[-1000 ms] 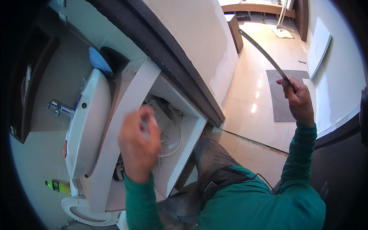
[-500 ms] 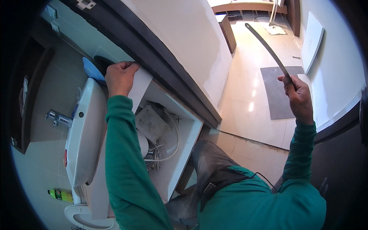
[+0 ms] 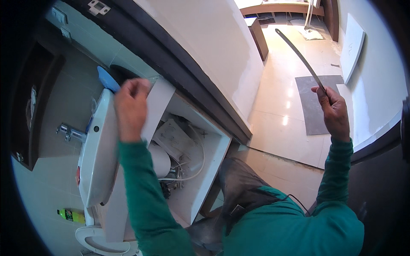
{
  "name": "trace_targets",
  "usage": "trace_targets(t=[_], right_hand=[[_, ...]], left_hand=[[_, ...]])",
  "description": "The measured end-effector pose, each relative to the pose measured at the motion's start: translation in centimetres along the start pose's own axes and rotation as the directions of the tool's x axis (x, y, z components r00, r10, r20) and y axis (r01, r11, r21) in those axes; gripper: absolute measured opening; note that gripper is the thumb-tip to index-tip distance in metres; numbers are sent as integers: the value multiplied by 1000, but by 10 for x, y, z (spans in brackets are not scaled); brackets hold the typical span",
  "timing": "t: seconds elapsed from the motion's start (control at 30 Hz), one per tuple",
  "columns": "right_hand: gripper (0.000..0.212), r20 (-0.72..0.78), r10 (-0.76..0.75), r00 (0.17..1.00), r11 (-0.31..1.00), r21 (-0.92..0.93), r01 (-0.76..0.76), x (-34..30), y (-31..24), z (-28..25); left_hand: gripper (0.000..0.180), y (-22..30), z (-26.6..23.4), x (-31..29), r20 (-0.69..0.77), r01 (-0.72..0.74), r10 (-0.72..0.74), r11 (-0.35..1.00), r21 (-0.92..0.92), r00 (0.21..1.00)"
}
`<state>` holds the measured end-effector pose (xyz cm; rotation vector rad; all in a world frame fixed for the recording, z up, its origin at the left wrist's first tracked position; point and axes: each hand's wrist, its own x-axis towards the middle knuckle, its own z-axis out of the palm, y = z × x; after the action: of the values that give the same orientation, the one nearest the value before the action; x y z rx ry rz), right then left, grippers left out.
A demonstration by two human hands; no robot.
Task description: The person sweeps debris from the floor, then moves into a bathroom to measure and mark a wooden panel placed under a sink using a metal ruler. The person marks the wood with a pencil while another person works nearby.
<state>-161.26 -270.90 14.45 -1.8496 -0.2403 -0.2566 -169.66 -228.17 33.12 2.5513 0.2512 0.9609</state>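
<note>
My right hand (image 3: 333, 113) is raised on the right and grips one end of a thin, dark hacksaw blade (image 3: 301, 56). The blade points up and to the left, slightly bowed, with a small hole at its far tip. On the left, my left hand (image 3: 131, 111) hovers by the white top panel (image 3: 159, 100) of a cabinet, its fingertips pinched together. Motion smears it, and anything between the fingers is too small to make out. Below it stands the open white cabinet (image 3: 211, 164), holding a white hose, a white cylinder and metal fittings.
A white washbasin (image 3: 98, 170) with a chrome faucet (image 3: 71, 132) is left of the cabinet. Along the cabinet runs a dark door frame (image 3: 171, 55). A green bottle (image 3: 71, 215) and a toilet seat (image 3: 83, 239) are lower left. A grey sheet (image 3: 314, 106) lies on the floor beyond.
My left hand has come away from the corner of the panel by the wall, back toward me. My right hand holds the hacksaw blade almost as before. The whole view has shifted slightly.
</note>
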Motion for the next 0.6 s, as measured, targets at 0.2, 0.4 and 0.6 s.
trace_targets(t=[0.2,0.4,0.6], right_hand=[[44,81,-327,941,939,139,314,-4,-33,34],[40,193,-665,722,739,29,673,-4,-86,84],[36,314,-643,699,704,-117,701,19,-136,134]], left_hand=[[8,46,60,-154,455,-57,66,998,-32,888],[25,24,32,-106,-112,-352,386,905,238,916],[30,-4,7,-52,-103,-333,423,822,462,900]])
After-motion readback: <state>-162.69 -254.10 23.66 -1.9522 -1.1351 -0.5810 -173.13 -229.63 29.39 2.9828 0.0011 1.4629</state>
